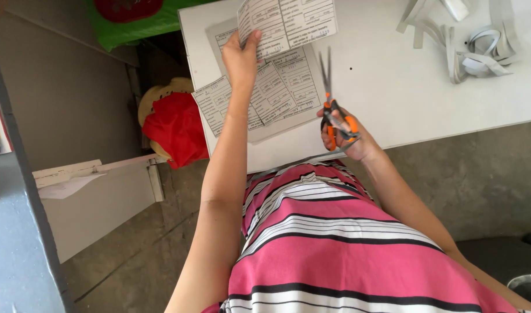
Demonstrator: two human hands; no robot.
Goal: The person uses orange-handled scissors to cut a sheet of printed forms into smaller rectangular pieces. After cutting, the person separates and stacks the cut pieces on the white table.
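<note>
My left hand (240,56) pinches the lower left corner of a printed paper sheet (294,22) and holds it above the white table (404,87). Under it lie more printed sheets (277,95), stacked and partly hanging over the table's front edge. My right hand (349,139) grips a pair of scissors (332,107) with orange and grey handles, blades pointing away from me and nearly closed, just right of the stacked sheets.
A pile of cut white paper strips (468,40) lies at the table's far right. Left of the table a red cloth (175,127) fills a basket on the floor. A green mat (132,26) and a white board (97,197) are at left.
</note>
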